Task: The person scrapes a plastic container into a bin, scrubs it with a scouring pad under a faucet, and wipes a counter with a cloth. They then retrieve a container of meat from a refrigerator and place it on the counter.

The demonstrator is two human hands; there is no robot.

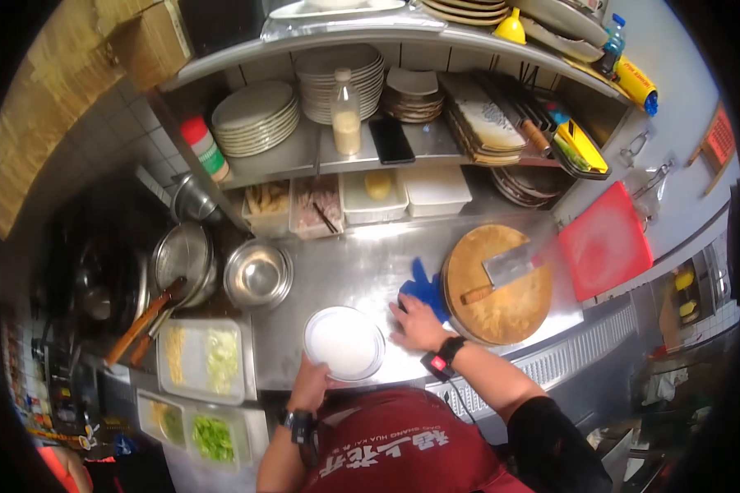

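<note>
A round white plate or shallow bowl [344,343] stands on the steel counter near its front edge. My left hand [310,383] holds its lower left rim, thumb on top and the other fingers mostly hidden. To the right of the plate, my right hand [418,323] has its fingers apart, over the counter at the edge of a crumpled blue cloth or glove [423,289]; whether they touch it I cannot tell. Beside the blue item lies a round wooden chopping board [510,312] with a cleaver [506,264] on it.
Metal bowls [258,274] and a strainer [182,253] stand left, above trays of chopped vegetables [201,361]. Behind, a shelf [288,170] holds stacked plates, a bottle [345,115] and a phone [392,140], with food tubs [375,197] below. A red board [606,241] stands right.
</note>
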